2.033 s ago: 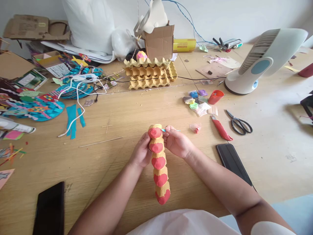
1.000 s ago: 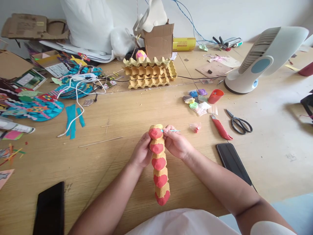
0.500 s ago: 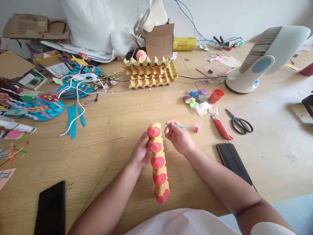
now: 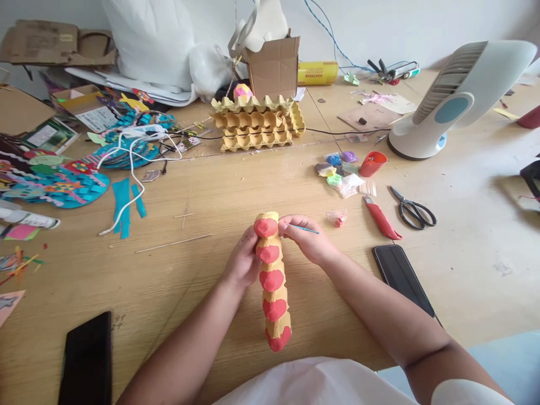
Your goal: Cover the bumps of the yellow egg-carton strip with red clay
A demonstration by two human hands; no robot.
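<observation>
A strip of yellow egg-carton cups (image 4: 272, 278) with red-painted tips stands tilted above the wooden table (image 4: 219, 191), its far end up. My left hand (image 4: 244, 260) grips its upper part from the left. My right hand (image 4: 306, 239) pinches a thin blue stick (image 4: 306, 229) beside the top red cup, with the fingertips touching the strip.
Stacked egg cartons (image 4: 257, 124) and a cardboard box (image 4: 274, 67) sit behind. Small coloured packets (image 4: 340, 171), a red cup (image 4: 372, 163), a red cutter (image 4: 382, 219), scissors (image 4: 411, 211) and a phone (image 4: 400, 278) lie to the right. A white fan (image 4: 455, 95) stands far right. Another phone (image 4: 86, 360) lies near left.
My right hand drew away from the strip with the blue stick half a second ago, then came back against its top cup. The left hand kept its grip.
</observation>
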